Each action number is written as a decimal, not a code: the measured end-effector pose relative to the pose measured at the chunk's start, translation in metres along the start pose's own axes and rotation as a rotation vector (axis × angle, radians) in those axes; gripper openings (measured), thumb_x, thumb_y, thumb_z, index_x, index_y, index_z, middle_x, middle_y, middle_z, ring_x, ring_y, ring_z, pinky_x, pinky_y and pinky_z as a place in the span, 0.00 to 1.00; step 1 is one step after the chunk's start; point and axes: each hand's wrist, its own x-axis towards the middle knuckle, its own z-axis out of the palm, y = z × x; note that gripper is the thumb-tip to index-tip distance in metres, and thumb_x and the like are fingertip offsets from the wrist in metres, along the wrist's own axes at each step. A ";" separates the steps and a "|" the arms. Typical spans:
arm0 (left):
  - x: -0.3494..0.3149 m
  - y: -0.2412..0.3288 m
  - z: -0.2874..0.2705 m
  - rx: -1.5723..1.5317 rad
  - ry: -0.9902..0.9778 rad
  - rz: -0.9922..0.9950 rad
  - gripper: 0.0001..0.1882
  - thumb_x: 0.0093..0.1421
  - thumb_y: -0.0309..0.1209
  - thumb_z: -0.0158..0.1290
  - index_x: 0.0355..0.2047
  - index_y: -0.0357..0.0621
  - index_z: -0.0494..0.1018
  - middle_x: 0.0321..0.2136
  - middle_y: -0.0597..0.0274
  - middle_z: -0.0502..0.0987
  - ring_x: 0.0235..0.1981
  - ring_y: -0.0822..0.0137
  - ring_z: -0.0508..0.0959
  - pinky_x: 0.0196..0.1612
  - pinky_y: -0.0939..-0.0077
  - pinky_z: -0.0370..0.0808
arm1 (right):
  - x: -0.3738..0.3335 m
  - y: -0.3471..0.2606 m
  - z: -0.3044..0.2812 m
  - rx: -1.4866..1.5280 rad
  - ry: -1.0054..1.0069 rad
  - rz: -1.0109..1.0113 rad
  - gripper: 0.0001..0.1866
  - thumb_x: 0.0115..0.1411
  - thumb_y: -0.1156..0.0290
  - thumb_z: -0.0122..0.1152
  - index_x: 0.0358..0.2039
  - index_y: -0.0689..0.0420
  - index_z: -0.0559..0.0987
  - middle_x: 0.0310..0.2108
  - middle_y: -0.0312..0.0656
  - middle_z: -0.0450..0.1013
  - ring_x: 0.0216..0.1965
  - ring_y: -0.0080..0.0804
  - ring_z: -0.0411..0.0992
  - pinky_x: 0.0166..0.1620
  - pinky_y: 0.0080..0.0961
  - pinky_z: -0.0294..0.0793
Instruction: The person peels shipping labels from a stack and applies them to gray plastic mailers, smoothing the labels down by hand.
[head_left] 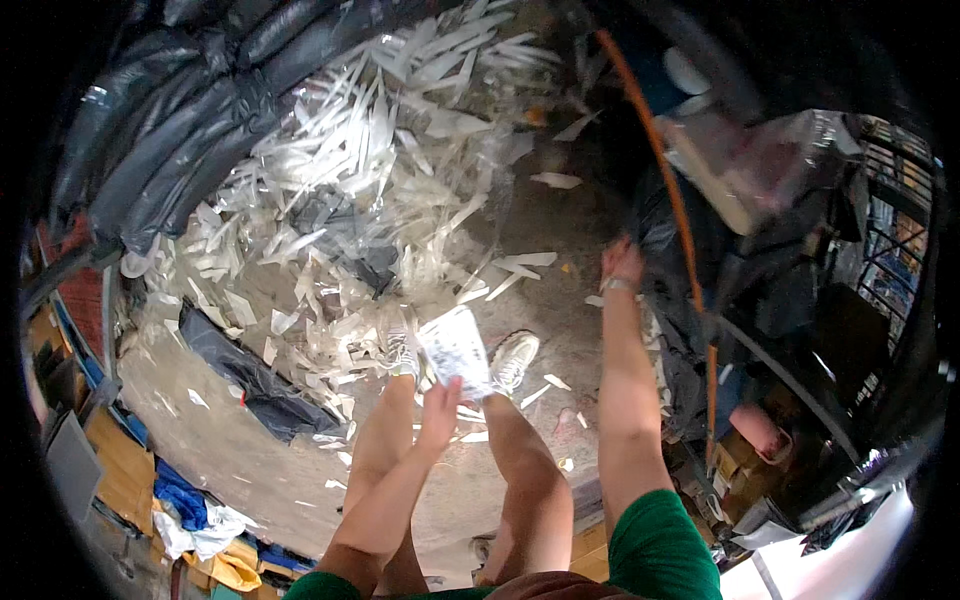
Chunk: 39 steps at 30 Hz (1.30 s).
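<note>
My left hand [438, 414] pinches the lower edge of a white sheet [453, 345] with dark printing, held in front of my legs. Glare washes out part of its face. Stretched out to the right, my right hand [622, 264] has its fingers curled at the edge of dark black plastic [658, 228]. The fingertips are lost in the shadow, so what they grip is unclear. Beyond the sheet, a heap of white paper strips and clear plastic scraps [370, 145] covers the floor. One white shoe [514, 361] shows just right of the sheet.
Bulky black plastic bags [190, 120] rise at the far left. A flat black plastic piece [255, 375] lies on the left floor. An orange-brown pole [672, 180] stands right of my right hand. Cardboard [120, 455] and coloured bags line the lower left.
</note>
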 end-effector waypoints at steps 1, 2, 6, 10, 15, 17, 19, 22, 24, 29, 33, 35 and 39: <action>-0.007 0.013 -0.011 -0.024 0.007 0.024 0.21 0.58 0.41 0.41 0.27 0.32 0.70 0.21 0.44 0.71 0.29 0.49 0.72 0.33 0.62 0.68 | -0.019 0.003 -0.026 -0.208 -0.045 -0.008 0.14 0.59 0.63 0.42 0.42 0.57 0.61 0.36 0.42 0.60 0.33 0.33 0.58 0.34 0.28 0.60; -0.026 0.025 -0.021 0.057 0.050 0.056 0.20 0.58 0.41 0.42 0.27 0.32 0.70 0.21 0.46 0.71 0.28 0.50 0.73 0.33 0.63 0.68 | -0.037 0.009 -0.053 -0.240 -0.093 0.133 0.13 0.59 0.64 0.42 0.41 0.57 0.61 0.36 0.42 0.59 0.34 0.33 0.57 0.34 0.28 0.59; -0.092 -0.098 0.009 -0.328 0.059 -0.159 0.20 0.58 0.42 0.45 0.36 0.32 0.68 0.28 0.58 0.73 0.28 0.67 0.71 0.35 0.74 0.68 | -0.239 -0.007 -0.041 0.016 -0.174 0.096 0.09 0.58 0.65 0.46 0.26 0.56 0.67 0.18 0.35 0.64 0.15 0.24 0.60 0.17 0.23 0.56; -0.171 -0.108 -0.056 -0.659 0.183 -0.061 0.21 0.60 0.41 0.43 0.40 0.32 0.67 0.34 0.59 0.73 0.37 0.71 0.69 0.43 0.78 0.64 | -0.317 -0.019 -0.063 -0.066 -0.221 0.032 0.13 0.56 0.62 0.48 0.21 0.56 0.65 0.13 0.32 0.59 0.10 0.20 0.55 0.15 0.19 0.53; -0.289 -0.101 -0.139 -0.785 0.379 -0.196 0.18 0.58 0.39 0.45 0.38 0.34 0.68 0.38 0.54 0.71 0.39 0.67 0.70 0.35 0.76 0.70 | -0.476 -0.217 -0.078 -0.179 -0.424 0.036 0.18 0.57 0.58 0.48 0.14 0.55 0.65 0.07 0.28 0.52 0.09 0.19 0.53 0.14 0.19 0.52; -0.322 -0.096 -0.152 -0.964 0.539 -0.092 0.19 0.58 0.38 0.45 0.39 0.31 0.66 0.39 0.51 0.69 0.39 0.66 0.70 0.35 0.75 0.70 | -0.526 -0.224 -0.103 -0.472 -0.583 -0.023 0.16 0.57 0.59 0.49 0.18 0.55 0.66 0.08 0.29 0.54 0.09 0.19 0.53 0.15 0.20 0.53; -0.361 -0.080 -0.164 -0.604 0.587 -0.131 0.23 0.52 0.51 0.47 0.16 0.44 0.61 0.09 0.69 0.54 0.12 0.73 0.52 0.14 0.72 0.49 | -0.584 -0.245 -0.118 -0.086 -0.699 0.215 0.14 0.55 0.58 0.52 0.21 0.55 0.67 0.10 0.30 0.57 0.10 0.19 0.53 0.16 0.18 0.54; -0.391 -0.044 -0.181 -0.572 0.585 -0.035 0.34 0.51 0.56 0.45 0.40 0.33 0.67 0.32 0.52 0.71 0.31 0.63 0.68 0.36 0.66 0.67 | -0.639 -0.290 -0.150 0.073 -0.679 0.186 0.17 0.55 0.57 0.52 0.17 0.54 0.65 0.08 0.27 0.52 0.10 0.19 0.53 0.14 0.20 0.54; -0.379 -0.019 -0.184 -0.834 0.614 0.262 0.24 0.56 0.43 0.44 0.40 0.30 0.65 0.36 0.50 0.69 0.35 0.64 0.69 0.37 0.71 0.68 | -0.676 -0.319 -0.179 0.091 -0.725 0.166 0.17 0.55 0.56 0.52 0.19 0.55 0.66 0.08 0.28 0.54 0.09 0.18 0.53 0.14 0.19 0.53; -0.388 0.096 -0.233 -0.749 0.330 0.698 0.22 0.57 0.38 0.47 0.44 0.31 0.61 0.42 0.51 0.66 0.42 0.64 0.67 0.44 0.70 0.64 | -0.763 -0.415 -0.274 0.259 -0.553 -0.101 0.17 0.52 0.55 0.54 0.22 0.57 0.69 0.09 0.33 0.59 0.08 0.20 0.54 0.11 0.17 0.49; -0.383 0.168 -0.242 -0.708 0.369 0.943 0.19 0.60 0.34 0.43 0.45 0.30 0.61 0.43 0.53 0.67 0.42 0.67 0.67 0.45 0.71 0.64 | -0.811 -0.495 -0.347 0.563 -0.546 -0.899 0.13 0.58 0.61 0.45 0.19 0.51 0.67 0.08 0.29 0.56 0.08 0.18 0.53 0.10 0.16 0.53; -0.388 0.197 -0.231 -0.755 0.214 1.116 0.17 0.61 0.32 0.41 0.44 0.28 0.62 0.42 0.52 0.67 0.42 0.66 0.68 0.45 0.73 0.64 | -0.813 -0.535 -0.391 0.746 -0.444 -1.209 0.14 0.60 0.61 0.42 0.18 0.50 0.64 0.10 0.27 0.52 0.12 0.17 0.50 0.16 0.13 0.53; -0.400 0.247 -0.170 -0.877 -0.116 1.154 0.17 0.61 0.31 0.40 0.44 0.28 0.62 0.42 0.51 0.68 0.42 0.66 0.68 0.46 0.73 0.64 | -0.790 -0.576 -0.471 0.828 -0.617 -1.711 0.09 0.58 0.62 0.45 0.25 0.52 0.68 0.12 0.24 0.53 0.14 0.13 0.46 0.20 0.10 0.49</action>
